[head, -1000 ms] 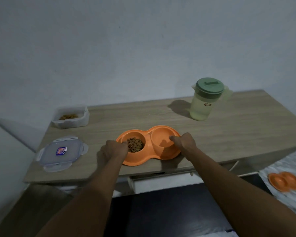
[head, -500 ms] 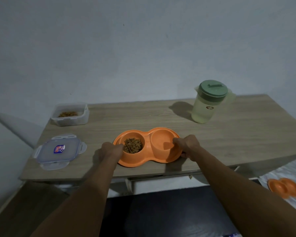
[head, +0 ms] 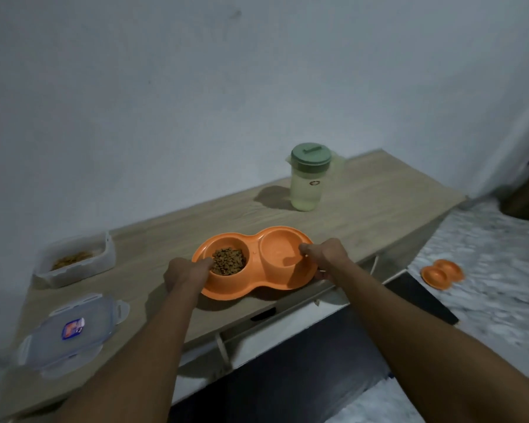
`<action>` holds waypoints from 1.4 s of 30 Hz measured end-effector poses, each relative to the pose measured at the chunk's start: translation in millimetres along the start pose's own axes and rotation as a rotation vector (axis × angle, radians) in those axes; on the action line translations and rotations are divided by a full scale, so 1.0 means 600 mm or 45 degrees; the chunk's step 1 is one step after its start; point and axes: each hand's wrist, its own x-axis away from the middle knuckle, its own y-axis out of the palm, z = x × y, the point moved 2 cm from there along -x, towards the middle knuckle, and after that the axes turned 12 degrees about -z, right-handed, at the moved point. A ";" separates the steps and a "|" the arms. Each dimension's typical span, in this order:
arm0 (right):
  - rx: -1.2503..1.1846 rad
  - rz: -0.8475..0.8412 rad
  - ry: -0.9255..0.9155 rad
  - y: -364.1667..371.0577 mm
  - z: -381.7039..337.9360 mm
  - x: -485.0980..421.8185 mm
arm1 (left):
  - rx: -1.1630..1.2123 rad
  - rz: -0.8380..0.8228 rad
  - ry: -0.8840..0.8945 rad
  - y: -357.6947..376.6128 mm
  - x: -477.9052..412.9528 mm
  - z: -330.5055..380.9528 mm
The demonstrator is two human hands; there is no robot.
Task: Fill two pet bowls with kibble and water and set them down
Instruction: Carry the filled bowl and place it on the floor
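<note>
gripping orange double bowl (head: 257,267) both ends, left hand (head: 185,271), right hand (head: 326,256); long axis left-right.

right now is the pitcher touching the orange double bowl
Apart. The head view shows bare tabletop between the pitcher and the orange double bowl.

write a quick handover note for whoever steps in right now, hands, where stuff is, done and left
Left hand and right hand: each has a grip on one end of the orange double bowl at the table's front edge.
Its left cup holds kibble; whether the right cup holds water cannot be told.
Second orange bowl sits on the floor to the right.
Pitcher, open kibble tub and its lid are on the table.
Left: set this bowl down.
</note>
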 end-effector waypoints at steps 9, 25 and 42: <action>-0.299 0.339 0.051 -0.094 0.096 0.147 | -0.200 -0.291 0.276 0.061 0.058 0.052; -0.686 0.855 0.231 -0.406 0.362 0.368 | -0.453 -0.790 0.629 0.403 0.330 0.122; -0.767 1.118 0.323 -0.832 0.571 0.443 | -0.453 -1.054 0.740 0.849 0.634 0.223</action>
